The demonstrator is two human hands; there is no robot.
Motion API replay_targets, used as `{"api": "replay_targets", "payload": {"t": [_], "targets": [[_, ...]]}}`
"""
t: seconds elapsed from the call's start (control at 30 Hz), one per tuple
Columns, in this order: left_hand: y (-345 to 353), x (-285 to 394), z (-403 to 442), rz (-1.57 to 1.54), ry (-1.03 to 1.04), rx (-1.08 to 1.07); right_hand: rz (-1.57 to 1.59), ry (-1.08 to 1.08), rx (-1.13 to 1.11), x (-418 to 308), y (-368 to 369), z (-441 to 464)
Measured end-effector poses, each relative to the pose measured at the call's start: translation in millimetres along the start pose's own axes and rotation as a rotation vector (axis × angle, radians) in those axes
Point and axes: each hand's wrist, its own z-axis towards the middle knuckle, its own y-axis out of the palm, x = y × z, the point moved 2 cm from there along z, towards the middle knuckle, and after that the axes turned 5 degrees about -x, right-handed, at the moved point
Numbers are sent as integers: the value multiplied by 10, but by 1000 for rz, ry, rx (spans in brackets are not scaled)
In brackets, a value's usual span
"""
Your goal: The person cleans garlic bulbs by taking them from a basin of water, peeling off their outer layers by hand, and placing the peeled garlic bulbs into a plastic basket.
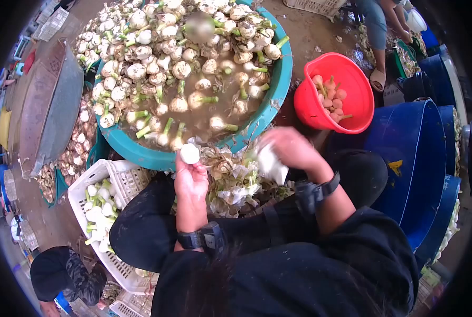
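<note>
My left hand (190, 182) is closed around a peeled white garlic bulb (189, 154), held up near the front rim of a large teal tub (157, 157). My right hand (291, 148) is smeared by motion to the right of it. A blurred white thing (272, 165) hangs at its fingers; its kind cannot be made out. Between and below the hands lies a heap of stripped garlic skins (230, 177). Muddy water and many unpeeled garlic bulbs (179, 104) with green stems fill the tub.
A red basin (304, 100) with several pinkish bulbs stands at the right of the tub. White crates (125, 182) hold peeled garlic at the left. Blue bins (405, 142) line the right side. Another person's leg (374, 31) and a crouching person (67, 274) are nearby.
</note>
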Motion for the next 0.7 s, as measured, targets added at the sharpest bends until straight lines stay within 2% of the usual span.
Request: {"api": "replay_targets", "payload": {"t": [0.03, 0.1, 0.13, 0.17, 0.2, 0.23, 0.3, 0.37, 0.4, 0.43, 0.47, 0.5, 0.53, 0.57, 0.63, 0.7], "targets": [[80, -30, -52, -3, 2, -3, -160, 252, -226, -144, 155, 52], [196, -117, -174, 589, 258, 3, 147, -59, 395, -96, 743, 304], [249, -149, -219, 739, 370, -38, 709, 184, 233, -85, 822, 410], [287, -154, -251, 741, 367, -42, 1264, 429, 45, -72, 880, 476], [329, -125, -273, 711, 419, -14, 1604, 474, -79, 74, 911, 578], [351, -85, -269, 678, 476, 15, 1899, 202, -221, -37, 660, 600], [254, 51, -252, 655, 446, 101, 1992, -239, -179, -147, 125, 567], [200, 77, -217, 560, 418, 155, 1736, -6, 56, -51, 28, 857], [191, 47, -161, 525, 389, 155, 1401, 122, -17, 223, 202, 1105], [173, -9, -109, 491, 359, 157, 673, 332, -88, 423, 429, 1333], [184, -60, -73, 490, 342, 130, -12, 410, -201, 524, 669, 1542], [202, -93, -49, 495, 333, 125, -240, 543, -295, 380, 781, 1539], [189, -106, -18, 530, 351, 146, -363, 523, -410, 587, 1075, 1657], [180, -90, 15, 562, 373, 170, -353, 459, -412, 719, 1255, 1684], [188, -16, -4, 516, 347, 222, -335, 425, -451, 575, 1263, 1683], [178, 62, 38, 461, 320, 268, -209, 230, -367, 238, 1117, 1474]]}}
